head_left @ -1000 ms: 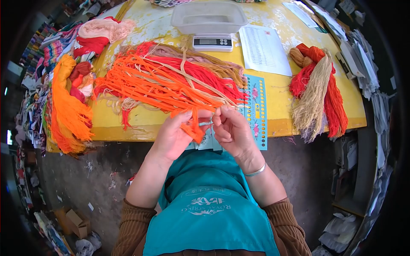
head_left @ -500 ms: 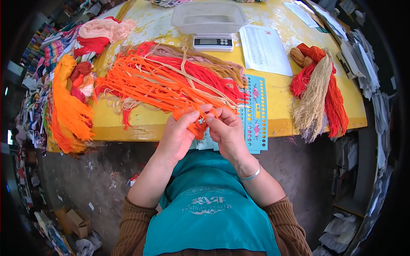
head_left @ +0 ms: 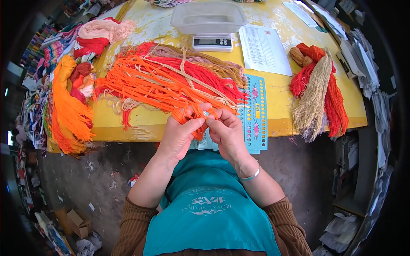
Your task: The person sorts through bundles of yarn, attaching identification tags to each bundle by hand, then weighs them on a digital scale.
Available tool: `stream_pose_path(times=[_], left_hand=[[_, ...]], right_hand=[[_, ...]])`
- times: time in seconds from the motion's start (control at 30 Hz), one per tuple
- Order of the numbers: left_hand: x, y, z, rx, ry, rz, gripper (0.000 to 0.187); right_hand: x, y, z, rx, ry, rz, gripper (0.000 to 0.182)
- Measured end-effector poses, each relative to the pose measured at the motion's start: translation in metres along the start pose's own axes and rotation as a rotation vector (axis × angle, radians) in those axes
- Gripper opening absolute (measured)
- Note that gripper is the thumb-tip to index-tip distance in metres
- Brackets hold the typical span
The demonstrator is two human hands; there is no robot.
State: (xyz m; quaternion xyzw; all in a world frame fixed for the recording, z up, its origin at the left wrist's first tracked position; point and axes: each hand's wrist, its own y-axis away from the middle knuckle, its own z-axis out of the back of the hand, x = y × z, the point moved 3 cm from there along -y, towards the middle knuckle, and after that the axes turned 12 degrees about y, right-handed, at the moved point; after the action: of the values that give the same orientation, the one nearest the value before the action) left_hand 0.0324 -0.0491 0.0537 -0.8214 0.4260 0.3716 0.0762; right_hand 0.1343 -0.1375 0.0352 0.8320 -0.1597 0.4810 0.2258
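Yellow table [head_left: 279, 104], tub [head_left: 209, 28] atop scale [head_left: 212, 42], orange yarn [head_left: 171, 94] in hands [head_left: 181, 133] [head_left: 227, 130].

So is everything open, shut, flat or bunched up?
Bright orange yarn strands: spread out, bunched at near end.
Left bare hand: curled, holding strands.
Right bare hand: pinching strands.
Rectangular translucent plastic tub: open-topped, upright.
White digital scale: display unreadable.
White printed paper: flat.
Turquoise punched card: flat.

Near the centre of the frame, the left hand [head_left: 176, 135] and right hand [head_left: 228, 133] meet, both holding orange yarn [head_left: 128, 82] that stretches toward the upper left over a yellow counter [head_left: 276, 94]. A digital scale [head_left: 212, 42] stands at upper centre beside a printed sheet [head_left: 265, 50], with mixed skeins [head_left: 314, 91] at right.
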Motion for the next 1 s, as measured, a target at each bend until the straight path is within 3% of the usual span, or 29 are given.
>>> stream_pose_path(times=[0.37,0.57,0.67,0.73,0.8,0.87,0.9,1.0], left_hand=[[-0.002,0.0,0.001,0.032,0.036,0.027,0.035],[-0.006,0.0,0.008,0.113,-0.02,0.064,0.035],[-0.01,0.005,-0.005,0.053,-0.158,0.055,0.033],[-0.013,0.007,-0.005,0.004,-0.226,0.04,0.032],[-0.023,0.008,0.01,0.039,-0.461,0.111,0.028],[-0.042,0.017,0.029,0.155,-0.076,0.167,0.017],[-0.05,0.019,0.048,0.278,0.402,0.266,0.021],[-0.109,0.04,0.092,0.153,0.766,0.047,0.024]], right_hand=[[-0.001,0.0,0.005,-0.014,-0.001,0.007,0.007],[0.016,0.003,0.006,0.104,-0.113,-0.126,0.006],[0.022,0.002,0.008,0.173,0.127,-0.168,0.007],[0.03,0.0,0.01,0.238,0.665,0.073,0.013],[0.038,0.0,0.015,0.232,0.739,0.155,0.015],[0.055,-0.001,0.023,0.239,0.837,0.243,0.013],[0.064,-0.002,0.026,0.242,0.695,0.306,0.015],[0.085,-0.015,0.043,0.221,0.15,0.394,0.023]])
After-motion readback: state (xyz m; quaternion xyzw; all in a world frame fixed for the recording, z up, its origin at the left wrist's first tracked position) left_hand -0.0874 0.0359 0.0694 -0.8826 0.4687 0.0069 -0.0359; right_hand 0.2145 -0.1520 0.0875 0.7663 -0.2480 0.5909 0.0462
